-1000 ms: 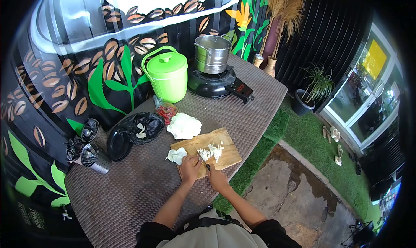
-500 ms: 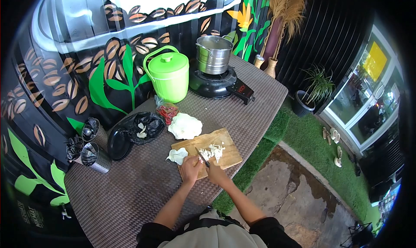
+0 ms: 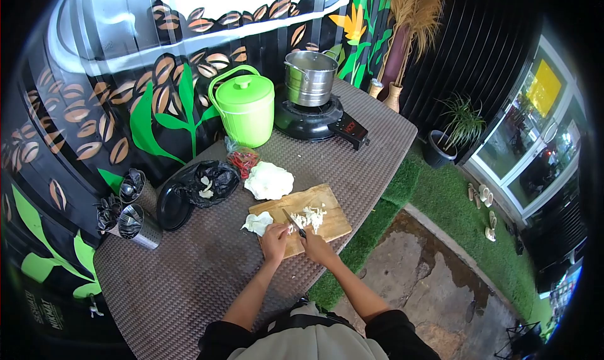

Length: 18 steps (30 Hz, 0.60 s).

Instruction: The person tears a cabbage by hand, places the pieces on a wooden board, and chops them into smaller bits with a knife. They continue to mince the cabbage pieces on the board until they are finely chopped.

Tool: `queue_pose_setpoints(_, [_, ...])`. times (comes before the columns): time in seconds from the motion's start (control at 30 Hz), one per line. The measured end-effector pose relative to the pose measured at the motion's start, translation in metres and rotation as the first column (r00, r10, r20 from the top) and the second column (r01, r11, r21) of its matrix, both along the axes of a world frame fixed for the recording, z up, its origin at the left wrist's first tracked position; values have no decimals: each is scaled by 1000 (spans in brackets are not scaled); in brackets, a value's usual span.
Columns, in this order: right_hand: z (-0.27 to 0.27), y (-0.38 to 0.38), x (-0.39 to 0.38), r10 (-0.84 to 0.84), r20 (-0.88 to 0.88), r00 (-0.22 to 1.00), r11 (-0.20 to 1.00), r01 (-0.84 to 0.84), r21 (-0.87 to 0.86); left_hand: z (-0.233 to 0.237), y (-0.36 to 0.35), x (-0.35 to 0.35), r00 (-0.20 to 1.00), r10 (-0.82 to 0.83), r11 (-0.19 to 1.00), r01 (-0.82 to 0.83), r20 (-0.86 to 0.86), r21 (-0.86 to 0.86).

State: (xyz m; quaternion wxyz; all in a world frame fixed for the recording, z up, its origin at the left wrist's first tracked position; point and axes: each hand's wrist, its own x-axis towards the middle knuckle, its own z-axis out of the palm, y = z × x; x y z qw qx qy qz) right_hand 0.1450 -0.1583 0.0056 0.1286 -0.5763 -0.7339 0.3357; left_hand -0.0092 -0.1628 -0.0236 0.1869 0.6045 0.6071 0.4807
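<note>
A wooden cutting board point(image 3: 333, 216) lies near the table's front edge, with shredded white cabbage point(image 3: 312, 216) on it. My right hand point(image 3: 314, 245) is closed on a knife point(image 3: 294, 222), whose blade points up and left beside the shreds. Just left of the blade, my left hand point(image 3: 275, 239) rests on the board with its fingers bent together; a small pale piece shows at its fingertips, too small to make out. Loose cabbage leaves point(image 3: 258, 223) lie at the board's left edge. Behind the board sits a larger piece of cabbage point(image 3: 269, 181).
A steel pot point(image 3: 310, 80) stands on a black portable stove point(image 3: 308, 121) at the back. Left of it are a green lidded bucket point(image 3: 247, 111), a bag of red chillies point(image 3: 243, 162), a black plastic bag point(image 3: 217, 177), a black plate point(image 3: 173, 208) and metal cutlery holders point(image 3: 146, 234).
Both hands have shifted only slightly. The fingertips of my left hand sit a little farther from the knife, and more of the blade shows.
</note>
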Motion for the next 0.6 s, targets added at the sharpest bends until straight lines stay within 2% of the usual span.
queue_pose_setpoints(0.1, [-5, -16, -7, -63, -16, 998, 998, 63, -6, -2, 1, -1, 1000, 5, 998, -3, -29, 60])
queue_pose_setpoints(0.17, [-1, -25, -13, -140, 76, 987, 988, 145, -59, -4, 2, 0, 999, 15, 998, -13, -33, 56])
queue_pose_setpoints(0.3, [-2, -27, -20, -154, 139, 978, 987, 159, -29, -6, 4, 0, 997, 33, 994, -25, -76, 103])
queue_pose_setpoints(0.4, [-1, -8, -18, -136, 106, 985, 990, 138, -11, -4, 2, 0, 999, 50, 997, -50, -6, 53])
queue_pose_setpoints(0.47, [0, 5, -9, -52, 30, 998, 997, 54, -53, -7, 3, -1, 999, 45, 999, -45, 18, 14])
queue_pose_setpoints(0.6, [-5, 0, -8, -12, 40, 999, 999, 13, -38, -4, 2, -1, 998, 46, 999, -45, 48, -23])
